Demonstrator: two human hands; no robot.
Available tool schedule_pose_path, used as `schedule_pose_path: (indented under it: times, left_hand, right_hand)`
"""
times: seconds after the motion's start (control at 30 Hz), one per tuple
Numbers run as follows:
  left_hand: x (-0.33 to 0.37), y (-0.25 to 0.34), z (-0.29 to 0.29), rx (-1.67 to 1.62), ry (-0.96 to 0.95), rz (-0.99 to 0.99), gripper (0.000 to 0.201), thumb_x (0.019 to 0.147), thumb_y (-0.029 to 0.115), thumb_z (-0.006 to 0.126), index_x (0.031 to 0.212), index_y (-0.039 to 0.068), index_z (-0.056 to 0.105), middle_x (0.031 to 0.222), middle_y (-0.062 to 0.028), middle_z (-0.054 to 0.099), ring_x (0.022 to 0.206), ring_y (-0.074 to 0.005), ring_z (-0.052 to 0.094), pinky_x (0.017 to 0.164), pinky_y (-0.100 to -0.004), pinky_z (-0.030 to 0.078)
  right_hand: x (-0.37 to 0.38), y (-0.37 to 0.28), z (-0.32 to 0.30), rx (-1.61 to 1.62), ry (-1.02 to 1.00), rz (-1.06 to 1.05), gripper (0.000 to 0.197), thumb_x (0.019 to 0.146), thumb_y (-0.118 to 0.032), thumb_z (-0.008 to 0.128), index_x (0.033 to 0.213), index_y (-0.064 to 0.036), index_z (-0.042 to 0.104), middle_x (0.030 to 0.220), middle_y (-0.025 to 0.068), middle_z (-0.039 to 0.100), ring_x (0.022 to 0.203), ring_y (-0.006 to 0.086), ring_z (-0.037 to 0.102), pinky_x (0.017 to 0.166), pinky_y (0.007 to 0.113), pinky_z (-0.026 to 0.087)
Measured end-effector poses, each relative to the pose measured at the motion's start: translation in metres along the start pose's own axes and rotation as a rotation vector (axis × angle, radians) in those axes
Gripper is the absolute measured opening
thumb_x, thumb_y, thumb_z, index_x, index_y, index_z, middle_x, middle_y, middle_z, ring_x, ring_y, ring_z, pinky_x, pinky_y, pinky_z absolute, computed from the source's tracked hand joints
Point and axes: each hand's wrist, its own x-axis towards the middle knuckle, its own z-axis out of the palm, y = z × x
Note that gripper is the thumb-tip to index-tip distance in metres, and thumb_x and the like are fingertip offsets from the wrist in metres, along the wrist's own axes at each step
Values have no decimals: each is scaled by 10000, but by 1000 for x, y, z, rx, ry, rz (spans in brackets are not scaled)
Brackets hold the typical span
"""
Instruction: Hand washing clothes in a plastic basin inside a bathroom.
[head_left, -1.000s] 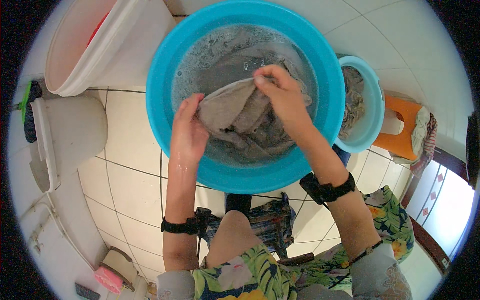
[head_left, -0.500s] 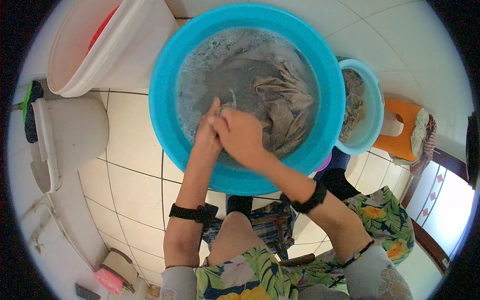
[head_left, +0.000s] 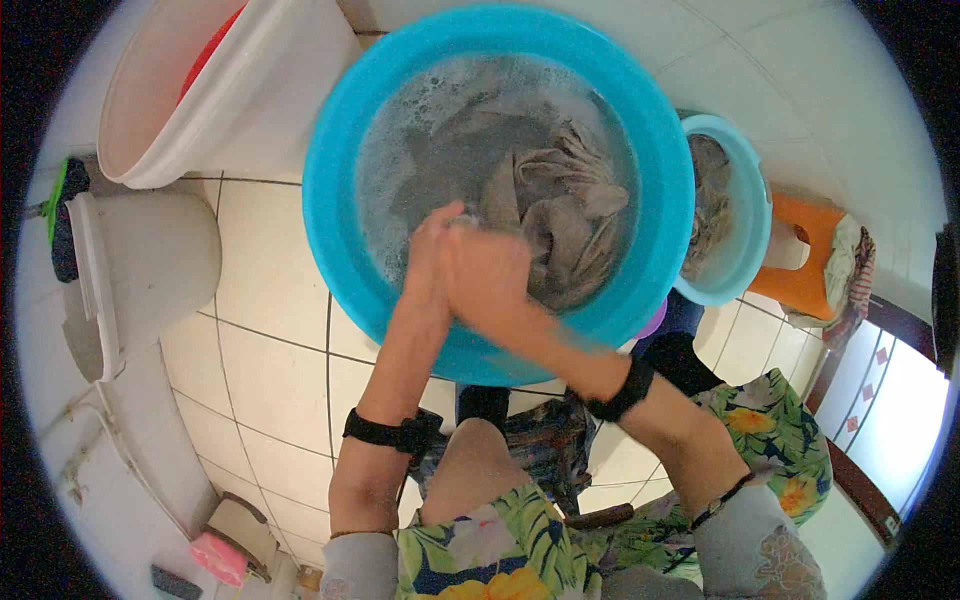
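Observation:
A large blue basin [head_left: 335, 250] holds cloudy, sudsy water and a soaked grey-brown cloth [head_left: 570, 220], bunched up on its right side. Over the near part of the water, my left hand [head_left: 432, 248] and my right hand [head_left: 488, 272] press against each other, both closed. The right one is blurred by motion and partly covers the left one's fingers. A fold of the wet cloth runs up to the hands, and they appear to grip part of it; the held part is mostly hidden by the fingers.
Beside the basin on the right stands a smaller light-blue basin [head_left: 752, 240] with wet cloth, then an orange stool [head_left: 805, 255] with fabrics on it. To the left are a big white tub [head_left: 250, 110] and a whitish bin [head_left: 165, 250]. Cream tiles [head_left: 270, 260] cover the floor.
My right hand has shifted slightly up against my left, overlapping it more. The cloth beside them has moved, with a fold now raised closer to the hands.

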Motion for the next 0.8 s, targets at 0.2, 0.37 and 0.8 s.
schedule_pose_path:
  times: [0.2,0.37,0.8]
  left_hand:
    - [-47,38,83,-180,126,-153,228,877,242,546,989,46,575,894,-74,623,759,-204,608,668,-345,511]
    - [-58,32,82,-304,76,-175,272,900,257,541,1047,31,576,1006,-77,629,910,-200,604,785,-341,492]
    - [-43,44,56,-14,216,-125,501,858,409,612,1225,93,481,1162,-110,562,1070,-255,546,859,-420,481]
  right_hand:
    - [8,18,-2,-142,19,162,361,905,-289,461,651,-61,578,555,162,578,477,338,586,436,429,446]
    - [9,29,7,-65,-103,123,374,895,-312,489,634,-59,576,593,155,595,545,385,591,508,470,452]
    - [31,110,34,125,-291,461,391,822,-390,566,1012,-49,598,884,189,641,817,381,622,738,487,480]
